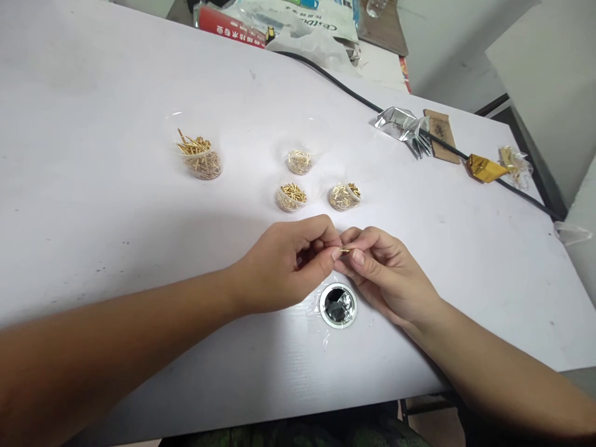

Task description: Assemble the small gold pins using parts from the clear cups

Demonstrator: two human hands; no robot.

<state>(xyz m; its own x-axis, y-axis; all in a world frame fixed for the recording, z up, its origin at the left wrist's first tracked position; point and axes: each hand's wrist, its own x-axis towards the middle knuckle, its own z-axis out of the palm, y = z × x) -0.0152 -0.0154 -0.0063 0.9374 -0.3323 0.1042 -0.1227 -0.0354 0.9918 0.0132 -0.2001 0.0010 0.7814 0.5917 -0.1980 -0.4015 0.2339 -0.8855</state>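
My left hand (298, 261) and my right hand (384, 267) meet above the white table, fingertips pinched together. Between them shows a small gold-coloured metal pin (345, 251), gripped from both sides and mostly covered by the fingers. Just below the hands lies a round dish with a pale rim and dark, shiny middle (338, 305), on clear film. Beyond the fingers stand three small clear cups of tiny gold pieces: a left one (292, 197), a right one (345, 196) and a rear one (299, 161). A larger clear cup (203, 162) holds longer gold pins farther left.
A black cable (339, 84) crosses the table's far right side. Along it lie a silver foil wrapper (403, 126), brown cardboard (441, 136) and a gold foil piece (485, 168). Plastic bags (316, 46) and a red package (228, 28) sit at the back edge.
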